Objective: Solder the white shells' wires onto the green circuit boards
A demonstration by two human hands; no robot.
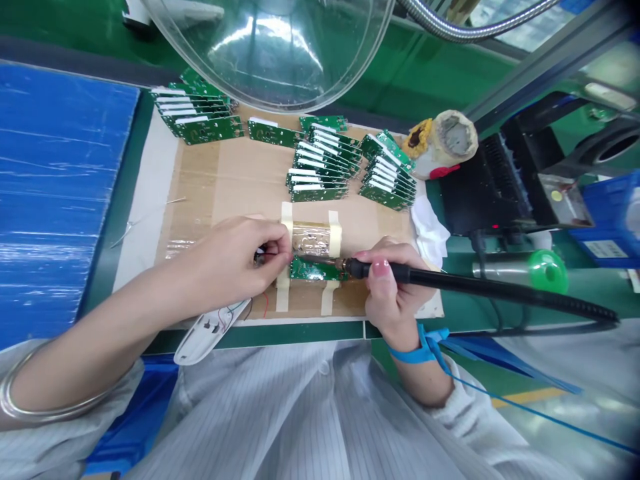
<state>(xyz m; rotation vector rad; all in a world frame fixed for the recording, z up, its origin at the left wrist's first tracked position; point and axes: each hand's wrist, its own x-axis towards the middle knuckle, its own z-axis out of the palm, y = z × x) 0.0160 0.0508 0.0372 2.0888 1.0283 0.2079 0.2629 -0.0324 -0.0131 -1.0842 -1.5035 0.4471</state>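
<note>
Your right hand [397, 283] is gripping the soldering iron [359, 269]; your left hand [240, 257] is pinching, apparently on a thin wire [269, 253], beside the circuit board [313, 270] lying near the bench's [305, 335] front edge. Crowding the tip, you're risking burns from slipping.

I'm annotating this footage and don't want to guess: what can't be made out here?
All in the head view:
What the left hand pinches: its own fingers hide it.
Whether the soldering iron touches the green board: too small to tell.
Part of the iron's grip: behind the right hand.
Top of the clear round cover: cut off by the upper edge.
Print on the white label: too small, blurred.
</note>
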